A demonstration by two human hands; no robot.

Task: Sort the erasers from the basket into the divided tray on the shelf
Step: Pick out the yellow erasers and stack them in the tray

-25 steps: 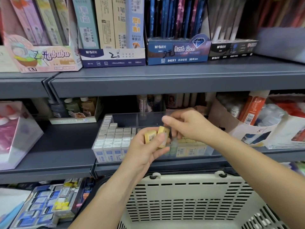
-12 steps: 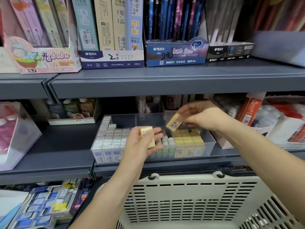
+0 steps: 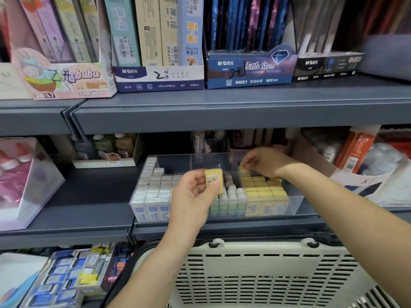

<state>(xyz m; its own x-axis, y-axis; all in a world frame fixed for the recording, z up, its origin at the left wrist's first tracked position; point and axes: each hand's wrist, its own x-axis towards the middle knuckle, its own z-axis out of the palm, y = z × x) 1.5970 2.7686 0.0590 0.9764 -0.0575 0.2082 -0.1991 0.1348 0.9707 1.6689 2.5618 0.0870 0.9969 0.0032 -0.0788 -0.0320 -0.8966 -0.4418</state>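
Observation:
A clear divided tray (image 3: 295, 202) sits on the middle shelf. It holds white erasers (image 3: 153, 185) on the left, green-white ones (image 3: 231, 196) in the middle and yellow ones (image 3: 264, 192) on the right. My left hand (image 3: 191, 196) holds a yellow eraser (image 3: 214, 178) in front of the tray's middle. My right hand (image 3: 264, 162) reaches into the right compartment and pinches another yellow eraser (image 3: 244, 172) at the back of the yellow rows. The white slotted basket (image 3: 255, 274) stands below the shelf; its inside is out of view.
The grey shelf above (image 3: 222, 112) overhangs the tray, with boxes of pencil leads on it. A white carton (image 3: 347, 176) with orange tubes stands right of the tray, a pink box (image 3: 24, 183) at the left. Packs of erasers (image 3: 66, 278) lie on the lower shelf.
My right hand took one yellow eraser from my left hand, carried it right and lowered it into the tray's right compartment. My left hand stayed with one yellow eraser.

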